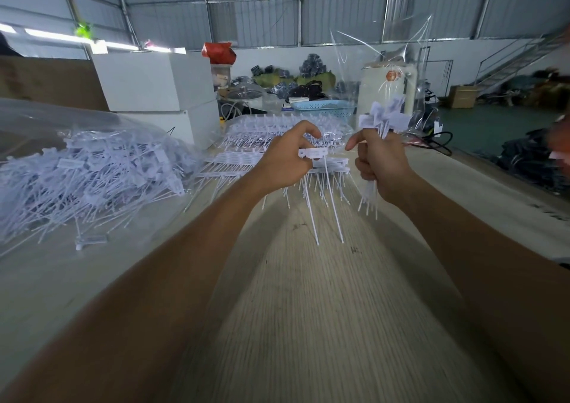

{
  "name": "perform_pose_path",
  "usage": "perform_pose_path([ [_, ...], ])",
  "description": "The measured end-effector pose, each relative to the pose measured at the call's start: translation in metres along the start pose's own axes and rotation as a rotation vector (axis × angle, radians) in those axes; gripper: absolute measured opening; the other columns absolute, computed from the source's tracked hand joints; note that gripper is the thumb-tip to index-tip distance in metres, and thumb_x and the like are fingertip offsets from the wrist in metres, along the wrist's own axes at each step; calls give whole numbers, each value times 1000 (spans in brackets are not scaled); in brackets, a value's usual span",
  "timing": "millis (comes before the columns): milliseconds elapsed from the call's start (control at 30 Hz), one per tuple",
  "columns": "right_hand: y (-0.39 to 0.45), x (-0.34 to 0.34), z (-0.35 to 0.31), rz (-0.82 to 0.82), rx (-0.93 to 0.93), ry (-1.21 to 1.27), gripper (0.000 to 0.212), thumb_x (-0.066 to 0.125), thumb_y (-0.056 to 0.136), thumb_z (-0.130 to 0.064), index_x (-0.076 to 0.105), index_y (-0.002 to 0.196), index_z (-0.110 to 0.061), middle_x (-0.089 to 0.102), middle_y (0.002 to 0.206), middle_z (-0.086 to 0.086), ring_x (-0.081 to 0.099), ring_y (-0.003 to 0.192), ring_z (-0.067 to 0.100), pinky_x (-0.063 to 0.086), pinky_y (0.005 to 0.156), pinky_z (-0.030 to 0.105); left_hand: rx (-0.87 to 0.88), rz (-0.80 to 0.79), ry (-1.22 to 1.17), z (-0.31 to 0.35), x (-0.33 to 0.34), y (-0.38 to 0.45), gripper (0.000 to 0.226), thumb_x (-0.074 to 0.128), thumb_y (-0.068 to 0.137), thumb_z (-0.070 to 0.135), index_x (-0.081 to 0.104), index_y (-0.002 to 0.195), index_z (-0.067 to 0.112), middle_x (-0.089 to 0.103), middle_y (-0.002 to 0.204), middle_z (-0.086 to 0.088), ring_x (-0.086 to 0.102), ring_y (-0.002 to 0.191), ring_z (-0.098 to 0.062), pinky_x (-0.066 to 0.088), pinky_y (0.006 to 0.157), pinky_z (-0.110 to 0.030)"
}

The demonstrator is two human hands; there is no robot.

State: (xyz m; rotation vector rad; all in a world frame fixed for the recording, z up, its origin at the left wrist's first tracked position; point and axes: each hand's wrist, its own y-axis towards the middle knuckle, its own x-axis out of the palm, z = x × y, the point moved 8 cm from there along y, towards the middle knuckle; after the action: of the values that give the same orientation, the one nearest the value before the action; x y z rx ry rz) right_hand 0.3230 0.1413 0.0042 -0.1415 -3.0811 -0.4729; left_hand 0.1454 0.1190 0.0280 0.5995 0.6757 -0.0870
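Currently both arms are out over the pale wood-grain desk.

Left grip: fingers and thumb curled, pinching the flat head of a white plastic tag strip, held level between my two hands. Two long thin tails hang down from it, tips just above the desk as far as I can tell.

Right grip: closed in a fist round a bundle of white plastic ties. Flat heads fan out above the fist, tails poke out below it. One digit sticks out toward the left grip. Grips near each other, not touching.

Crinkled clear plastic film stands up behind the bundle. Cannot tell whether it is caught in the fist.

On the desk to my left: a big loose heap of white ties inside a clear bag. One stray white tie lies alone just beside it.

Just beyond the grips: flat stacked rows of joined white ties. Further back: two stacked white cardboard boxes and a light blue plastic basket.
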Motion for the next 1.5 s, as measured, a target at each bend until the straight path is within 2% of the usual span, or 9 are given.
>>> perform_pose_path([
  [167,-5,2,9,3,-9,-23,46,50,104,-37,57,69,-8,28,42,-5,30,37,13,24,42,20,5,-1,23,1,1,0,48,56,84,-8,53,115,27,68,96,1,66,77,-35,44,47,-26],
  [333,-3,-9,2,105,-55,-66,40,48,101,-23,56,65,-8,36,37,-5,42,34,14,35,41,20,10,-7,27,1,1,0,48,56,84,-10,54,117,25,69,96,1,66,80,-35,45,50,-31],
  [500,-4,-3,4,62,-63,-3,40,42,103,-20,55,67,-9,41,46,2,41,35,18,32,41,19,19,-3,42,1,2,0,45,57,85,-7,54,117,24,69,94,5,67,81,-32,51,56,-39],
  [700,-6,10,2,-10,21,-46,28,41,98,-18,62,79,-14,34,46,-2,25,38,12,20,42,16,28,-12,4,5,4,1,45,56,85,-7,54,120,21,69,100,1,62,72,-23,44,55,-27],
  [967,-11,21,-1,-109,57,-83,39,68,91,-52,54,73,-21,31,47,-9,24,39,8,19,40,19,69,13,-37,13,4,2,44,54,89,-6,50,119,27,66,107,-3,59,66,-13,40,50,-18],
  [1133,-14,29,2,-252,40,-163,31,68,96,-37,69,94,-7,31,48,-10,25,44,9,21,40,23,79,29,-36,11,0,4,43,54,90,-2,47,118,30,67,109,-2,56,61,-12,40,51,-22],
  [1333,-19,36,-6,-339,11,-180,27,69,94,-26,53,72,-21,30,51,-9,24,44,10,21,41,23,77,-54,23,13,6,-1,45,45,93,-4,36,119,32,55,125,-9,58,110,-24,50,77,-39],
  [1433,-19,35,-15,-377,-78,-266,36,69,93,-22,50,63,-23,32,50,-8,26,42,10,23,42,24,93,-122,57,14,12,-3,41,41,96,1,28,115,35,56,126,-16,61,91,-24,49,72,-42],
  [1500,-21,33,-23,-399,-172,-364,36,68,94,-19,55,62,-26,40,47,-13,33,39,5,29,40,20,115,-153,78,14,17,-5,36,40,98,3,24,113,31,61,105,-16,54,71,-22,43,63,-40],
])
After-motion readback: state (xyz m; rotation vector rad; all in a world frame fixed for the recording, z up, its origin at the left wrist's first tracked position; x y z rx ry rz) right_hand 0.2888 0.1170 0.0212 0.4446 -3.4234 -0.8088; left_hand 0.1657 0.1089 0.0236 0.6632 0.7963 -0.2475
